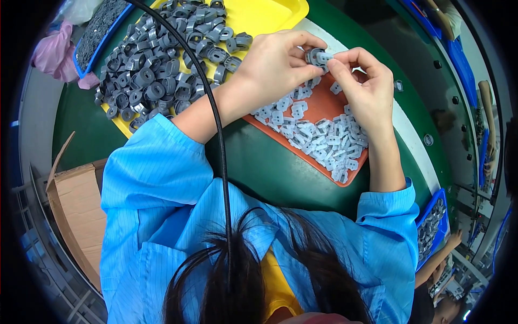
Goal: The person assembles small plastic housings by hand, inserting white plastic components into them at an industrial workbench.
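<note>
My left hand [272,62] grips a grey plastic ring-shaped part [311,59] between thumb and fingers. In a thumb-and-finger pinch, my right hand [372,89] holds a small translucent white plastic piece [325,57] against the grey part. How far the two fit together is partly hidden by my fingers. Both hands are above an orange tray [321,102] of loose white pieces [324,141]. Left of it, a yellow tray [272,15] carries a heap of similar grey parts [156,75], beside my left forearm.
A black cable [215,108] runs across the view, over my left forearm. The trays rest on a green tabletop [270,173]. Blue bins [443,202] of parts are at right and far left. An open cardboard box [81,205] stands left; other people's arms [440,259] show at right.
</note>
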Demonstrator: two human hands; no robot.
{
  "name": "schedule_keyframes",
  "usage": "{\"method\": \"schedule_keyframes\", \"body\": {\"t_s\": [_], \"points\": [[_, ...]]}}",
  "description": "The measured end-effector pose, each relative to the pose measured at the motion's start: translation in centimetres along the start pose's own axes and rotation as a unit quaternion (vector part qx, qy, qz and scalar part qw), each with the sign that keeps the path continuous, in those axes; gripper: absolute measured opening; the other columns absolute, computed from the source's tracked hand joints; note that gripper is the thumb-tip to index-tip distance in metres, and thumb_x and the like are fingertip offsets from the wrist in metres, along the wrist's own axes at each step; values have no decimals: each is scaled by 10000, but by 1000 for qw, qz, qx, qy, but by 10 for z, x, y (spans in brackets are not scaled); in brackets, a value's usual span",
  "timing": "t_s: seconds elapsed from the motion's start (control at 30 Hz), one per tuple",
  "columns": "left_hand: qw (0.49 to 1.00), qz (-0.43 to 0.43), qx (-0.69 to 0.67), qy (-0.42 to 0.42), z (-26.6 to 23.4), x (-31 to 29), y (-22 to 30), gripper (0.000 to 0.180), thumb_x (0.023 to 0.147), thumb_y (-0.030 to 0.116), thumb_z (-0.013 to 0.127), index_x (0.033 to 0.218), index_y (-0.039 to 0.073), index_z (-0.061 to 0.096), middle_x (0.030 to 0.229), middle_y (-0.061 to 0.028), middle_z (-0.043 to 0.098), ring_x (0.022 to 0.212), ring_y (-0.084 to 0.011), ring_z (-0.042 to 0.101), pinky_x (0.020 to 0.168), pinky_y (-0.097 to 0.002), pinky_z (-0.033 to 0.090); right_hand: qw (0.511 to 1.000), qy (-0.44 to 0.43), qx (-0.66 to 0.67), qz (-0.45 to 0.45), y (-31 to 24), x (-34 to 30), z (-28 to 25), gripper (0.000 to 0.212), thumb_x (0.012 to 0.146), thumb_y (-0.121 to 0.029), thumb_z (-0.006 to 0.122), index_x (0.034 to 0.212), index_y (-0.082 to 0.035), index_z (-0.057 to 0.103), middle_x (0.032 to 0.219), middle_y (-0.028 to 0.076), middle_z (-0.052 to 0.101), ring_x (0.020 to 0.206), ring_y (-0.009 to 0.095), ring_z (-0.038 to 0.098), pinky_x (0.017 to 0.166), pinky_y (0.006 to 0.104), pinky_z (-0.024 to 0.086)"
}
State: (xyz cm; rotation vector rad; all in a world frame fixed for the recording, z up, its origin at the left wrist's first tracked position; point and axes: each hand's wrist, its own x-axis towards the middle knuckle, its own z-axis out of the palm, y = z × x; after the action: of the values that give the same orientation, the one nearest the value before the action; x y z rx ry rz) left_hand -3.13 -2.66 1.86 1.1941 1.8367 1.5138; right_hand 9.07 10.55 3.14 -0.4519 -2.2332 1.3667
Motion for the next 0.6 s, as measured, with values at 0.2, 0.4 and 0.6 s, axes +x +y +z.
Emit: {"method": "schedule_keyframes", "body": {"t_s": [0.2,0.4,0.6], "points": [[958,198,196,61,4,-1,-5,354,699,31,761,1029,15,635,939,-92,652,763,-179,674,697,-264,548,990,-50,115,61,1,-3,2,141,811,-115,685,827,21,658,669,-20,584,634,29,524,572,183,431],[948,232,207,63,5,-1,-4,335,696,46,766,1004,22,638,915,-90,632,760,-196,653,686,-273,542,999,26,-13,-30,7,0,1,246,787,-140,718,951,29,646,751,12,638,676,63,575,632,209,483],[918,303,247,73,7,-4,4,355,671,52,763,1006,47,646,978,-64,589,877,-233,616,739,-307,512,946,-113,269,138,15,2,-5,148,802,-83,673,939,-26,659,753,26,649,698,61,590,595,193,452]]}}
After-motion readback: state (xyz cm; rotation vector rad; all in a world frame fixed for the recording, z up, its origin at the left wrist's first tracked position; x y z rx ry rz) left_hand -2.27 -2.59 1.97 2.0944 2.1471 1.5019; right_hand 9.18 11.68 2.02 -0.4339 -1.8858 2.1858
